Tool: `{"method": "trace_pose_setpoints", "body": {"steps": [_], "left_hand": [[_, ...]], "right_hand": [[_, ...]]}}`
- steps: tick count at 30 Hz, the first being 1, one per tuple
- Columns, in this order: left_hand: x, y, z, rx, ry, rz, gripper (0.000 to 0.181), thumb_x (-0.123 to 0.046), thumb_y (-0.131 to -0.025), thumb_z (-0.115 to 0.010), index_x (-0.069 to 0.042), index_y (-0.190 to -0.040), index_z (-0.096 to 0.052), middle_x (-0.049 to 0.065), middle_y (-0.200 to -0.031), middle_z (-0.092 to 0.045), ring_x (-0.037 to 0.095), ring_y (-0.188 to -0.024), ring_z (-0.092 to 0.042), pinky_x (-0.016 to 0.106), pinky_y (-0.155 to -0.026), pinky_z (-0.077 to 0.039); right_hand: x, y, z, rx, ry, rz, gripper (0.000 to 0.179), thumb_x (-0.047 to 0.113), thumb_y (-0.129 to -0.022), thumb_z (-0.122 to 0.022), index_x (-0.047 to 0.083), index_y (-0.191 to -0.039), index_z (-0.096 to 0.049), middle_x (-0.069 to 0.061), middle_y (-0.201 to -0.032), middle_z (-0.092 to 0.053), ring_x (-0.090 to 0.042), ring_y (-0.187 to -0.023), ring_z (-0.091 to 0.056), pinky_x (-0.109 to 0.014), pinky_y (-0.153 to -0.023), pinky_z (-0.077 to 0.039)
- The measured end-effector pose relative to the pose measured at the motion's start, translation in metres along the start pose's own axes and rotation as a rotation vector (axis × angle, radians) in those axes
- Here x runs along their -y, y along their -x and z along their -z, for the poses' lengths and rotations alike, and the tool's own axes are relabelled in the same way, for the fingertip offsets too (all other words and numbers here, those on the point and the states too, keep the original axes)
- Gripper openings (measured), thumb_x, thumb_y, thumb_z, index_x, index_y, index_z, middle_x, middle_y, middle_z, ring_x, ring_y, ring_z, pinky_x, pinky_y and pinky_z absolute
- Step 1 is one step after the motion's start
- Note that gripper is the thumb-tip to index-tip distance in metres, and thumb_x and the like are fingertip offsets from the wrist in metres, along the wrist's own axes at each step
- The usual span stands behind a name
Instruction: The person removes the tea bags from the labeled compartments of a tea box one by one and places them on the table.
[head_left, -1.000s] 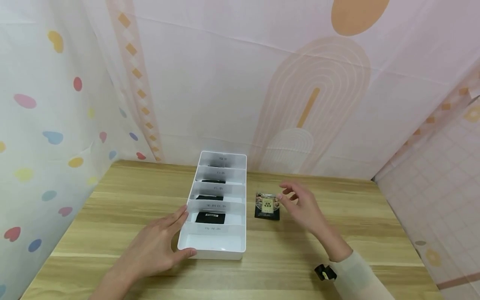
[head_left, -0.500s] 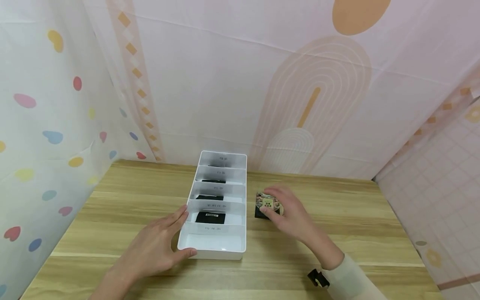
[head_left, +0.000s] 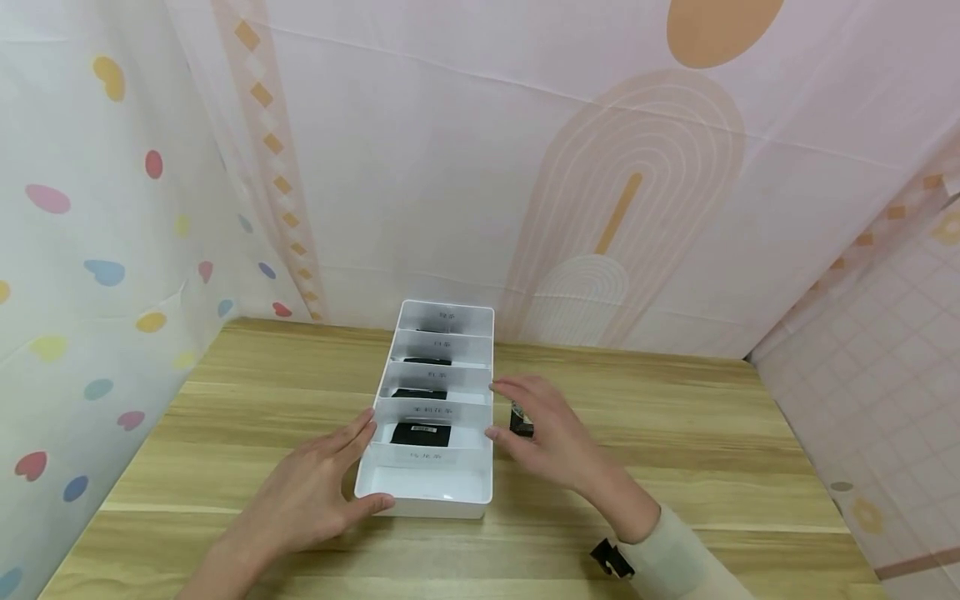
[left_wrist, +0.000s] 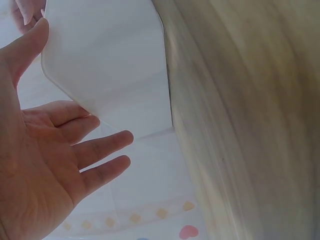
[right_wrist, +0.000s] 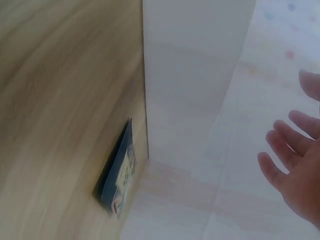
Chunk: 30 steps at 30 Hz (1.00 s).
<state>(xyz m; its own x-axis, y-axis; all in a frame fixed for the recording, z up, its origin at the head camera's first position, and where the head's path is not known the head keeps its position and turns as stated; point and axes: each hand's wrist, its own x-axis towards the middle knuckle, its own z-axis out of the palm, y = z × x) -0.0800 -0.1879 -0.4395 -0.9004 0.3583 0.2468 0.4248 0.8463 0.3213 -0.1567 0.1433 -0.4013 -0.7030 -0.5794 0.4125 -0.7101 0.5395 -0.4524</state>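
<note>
A long white divided box (head_left: 427, 483) stands on the table, its compartments labelled. At its near left corner my left hand (head_left: 315, 487) rests with thumb on the front rim and fingers along the left side. The left wrist view shows those fingers extended, with the thumb (left_wrist: 32, 42) at the rim. My right hand (head_left: 551, 433) is at the box's right rim, thumb and fingers apart. Partly hidden below it, a black printed sachet (head_left: 520, 421) lies on the table. In the right wrist view this sachet (right_wrist: 119, 175) lies beside the box wall, apart from the hand.
Black packets sit in the compartments, the plainest one (head_left: 420, 434) in the second from the front. The front compartment shows its bare white floor. A patterned curtain (head_left: 420, 167) hangs behind the wooden table (head_left: 247, 433). A small black piece (head_left: 613, 558) is at the right sleeve.
My right hand has moved left, over the sachet and across to the box's right rim. The sachet stays on the table. The left hand and box have kept their place.
</note>
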Motion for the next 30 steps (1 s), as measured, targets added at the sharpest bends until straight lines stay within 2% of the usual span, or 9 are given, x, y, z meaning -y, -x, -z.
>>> {"method": "trace_pose_setpoints", "body": {"steps": [6, 10, 13, 18, 21, 30], "left_hand": [[-0.001, 0.0, 0.001, -0.005, 0.002, -0.004, 0.096, -0.066, -0.085, -0.077, 0.004, -0.148, -0.056, 0.016, -0.157, -0.051, 0.043, -0.126, -0.063, 0.057, -0.103, -0.052], [0.0, -0.001, 0.002, -0.01, 0.0, -0.007, 0.097, -0.067, -0.084, -0.077, 0.003, -0.148, -0.056, 0.016, -0.157, -0.052, 0.043, -0.125, -0.063, 0.057, -0.102, -0.053], [0.0, -0.001, 0.001, -0.012, 0.002, -0.004, 0.096, -0.066, -0.084, -0.078, 0.003, -0.148, -0.057, 0.016, -0.156, -0.052, 0.043, -0.125, -0.064, 0.057, -0.101, -0.053], [0.001, -0.001, 0.0, -0.017, 0.01, -0.007, 0.096, -0.064, -0.084, -0.079, 0.004, -0.147, -0.057, 0.016, -0.156, -0.052, 0.042, -0.125, -0.064, 0.057, -0.101, -0.054], [0.002, -0.001, -0.001, -0.02, 0.01, -0.011, 0.096, -0.064, -0.084, -0.079, 0.004, -0.147, -0.057, 0.017, -0.156, -0.052, 0.042, -0.124, -0.064, 0.057, -0.1, -0.054], [0.002, -0.003, -0.001, -0.02, 0.005, -0.015, 0.095, -0.064, -0.084, -0.079, 0.004, -0.147, -0.057, 0.016, -0.156, -0.052, 0.042, -0.124, -0.065, 0.056, -0.1, -0.054]], "right_hand": [[0.007, -0.004, -0.011, 0.041, 0.046, 0.09, 0.049, 0.025, -0.094, -0.079, 0.005, -0.137, -0.067, -0.012, -0.146, -0.062, -0.033, -0.137, -0.054, -0.054, -0.114, -0.044], [0.012, -0.006, -0.02, 0.086, 0.064, 0.1, 0.048, 0.028, -0.097, -0.077, 0.007, -0.139, -0.067, -0.01, -0.148, -0.06, -0.031, -0.139, -0.053, -0.054, -0.116, -0.042], [0.016, -0.008, -0.026, 0.133, 0.032, 0.076, 0.05, 0.029, -0.099, -0.075, 0.006, -0.143, -0.064, -0.01, -0.153, -0.057, -0.03, -0.142, -0.051, -0.053, -0.117, -0.042], [0.022, -0.009, -0.034, 0.237, -0.064, -0.022, 0.051, 0.03, -0.103, -0.07, 0.006, -0.147, -0.06, -0.008, -0.161, -0.047, -0.029, -0.148, -0.044, -0.051, -0.118, -0.041], [0.024, -0.01, -0.039, 0.283, -0.073, -0.06, 0.05, 0.032, -0.104, -0.067, 0.008, -0.147, -0.06, -0.007, -0.163, -0.045, -0.027, -0.149, -0.043, -0.049, -0.119, -0.04], [0.026, -0.021, -0.053, 0.322, -0.013, -0.021, 0.046, 0.033, -0.103, -0.069, 0.008, -0.141, -0.066, -0.008, -0.155, -0.054, -0.023, -0.145, -0.048, -0.041, -0.118, -0.042]]}}
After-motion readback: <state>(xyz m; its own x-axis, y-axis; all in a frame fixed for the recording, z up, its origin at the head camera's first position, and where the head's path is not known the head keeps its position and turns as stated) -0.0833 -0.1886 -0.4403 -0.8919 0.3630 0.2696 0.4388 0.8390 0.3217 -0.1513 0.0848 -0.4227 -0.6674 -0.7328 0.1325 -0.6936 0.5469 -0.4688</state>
